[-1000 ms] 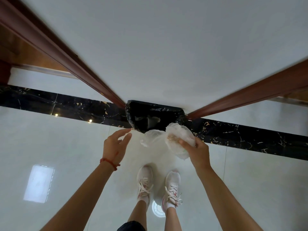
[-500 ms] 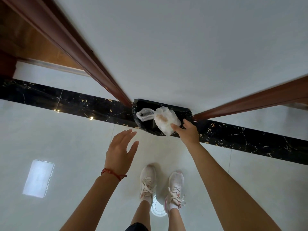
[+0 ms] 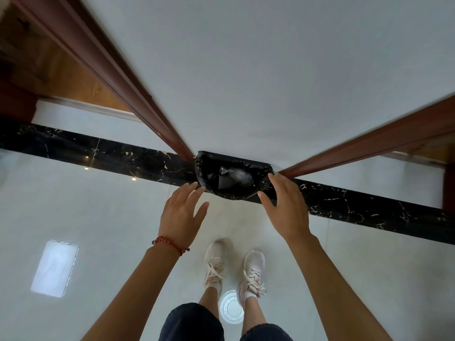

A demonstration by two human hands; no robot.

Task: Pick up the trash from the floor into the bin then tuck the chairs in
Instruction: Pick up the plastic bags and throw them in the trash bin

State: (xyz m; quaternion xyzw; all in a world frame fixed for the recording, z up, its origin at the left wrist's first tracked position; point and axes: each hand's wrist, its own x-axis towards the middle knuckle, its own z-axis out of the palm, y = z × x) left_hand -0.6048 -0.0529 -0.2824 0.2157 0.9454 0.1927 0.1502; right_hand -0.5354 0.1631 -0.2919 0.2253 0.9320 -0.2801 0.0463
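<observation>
Hovering empty, fingers spread, both hands [image 3: 236, 212] flank the bin [image 3: 234, 175]; turn for the clear lid [image 3: 231, 307] at 6 o'clock.

Both forearms bare, no sleeves in view. Left hand [image 3: 181, 219] has a red beaded bracelet [image 3: 170, 243] on a thin red cord at the wrist. Right hand [image 3: 286, 210] has nothing on the wrist, no rings seen. Dark navy trousers [image 3: 192, 323], cropped above the ankles. White ankle socks [image 3: 250, 295]. Off-white lace-up sneakers [image 3: 215, 263] with pink trim, cream laces.
</observation>
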